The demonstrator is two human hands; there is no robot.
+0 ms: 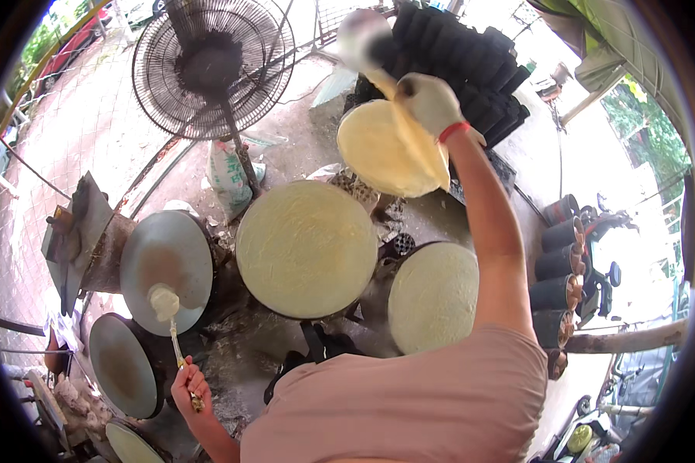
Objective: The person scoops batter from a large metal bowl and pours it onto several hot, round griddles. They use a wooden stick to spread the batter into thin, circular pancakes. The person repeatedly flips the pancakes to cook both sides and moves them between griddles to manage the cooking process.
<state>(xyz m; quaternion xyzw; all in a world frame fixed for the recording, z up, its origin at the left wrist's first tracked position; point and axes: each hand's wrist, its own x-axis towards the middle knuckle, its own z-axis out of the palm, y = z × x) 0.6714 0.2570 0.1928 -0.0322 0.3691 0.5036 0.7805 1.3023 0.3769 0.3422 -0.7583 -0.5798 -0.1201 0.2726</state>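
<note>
My left hand (191, 384) grips the handle of a ladle-like tool (165, 304), its end coated in pale batter and held over the left griddle (168, 237). That griddle has a brown patch in its middle. My right hand (431, 105), in a pale glove with a red band at the wrist, reaches far forward. It holds the raised edge of a thin round pancake sheet (414, 136) over a pale yellow round of sheets (373, 150). Pale batter layers cover the middle griddle (307, 249) and the right griddle (434, 298), which my arm and shirt partly hide.
A large standing fan (208, 69) is ahead on the left, beside a printed sack (230, 173). Black cylindrical briquettes (452, 58) are stacked beyond my right hand. More griddles (124, 367) stand lower left. Several dark pots (556, 283) line the right. A blurred white round object (364, 37) appears ahead.
</note>
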